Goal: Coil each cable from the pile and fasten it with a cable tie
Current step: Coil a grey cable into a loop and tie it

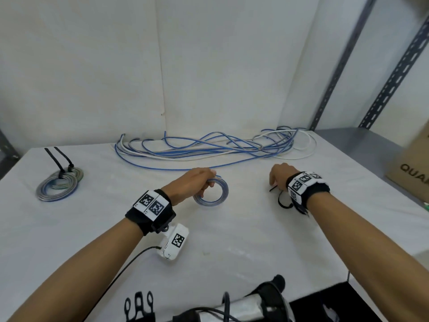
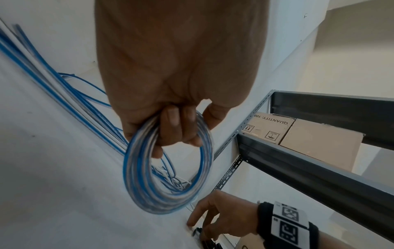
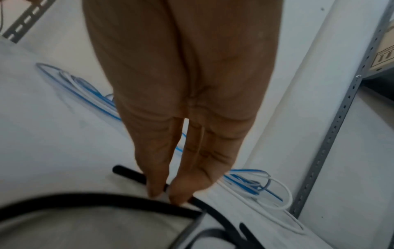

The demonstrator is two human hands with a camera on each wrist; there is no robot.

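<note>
One coil of blue-and-grey cable (image 1: 210, 193) sits in my view right now, a round hoop gripped at its far-left rim by the left hand (image 1: 190, 182). From the left wrist camera I see that hand's fingers (image 2: 178, 128) curled through the hoop with the thumb outside it, so the ring hangs below the knuckles, its opening facing the camera and its lower edge down by the white table (image 1: 232, 252). The left forearm reaches forward and inward, wrist slightly bent.

Over on the other side, the right hand (image 1: 279, 177) is palm-down, fingers pointing at the table. Its fingertips (image 3: 156, 190) are pressed close together and pinching a black cable tie (image 3: 132, 173); the strap runs left to right under them, one blunt end sticking out to the left of the fingertips. More black cable ties (image 1: 284, 201) lie just beneath that wrist.

Beyond both sets of fingers the pile of loose cables (image 1: 209, 147) stretches long across the table, left to right. Well off to the left of the left hand rest two finished coils (image 1: 59, 184), each with a black tie tail pointing away from me.
</note>
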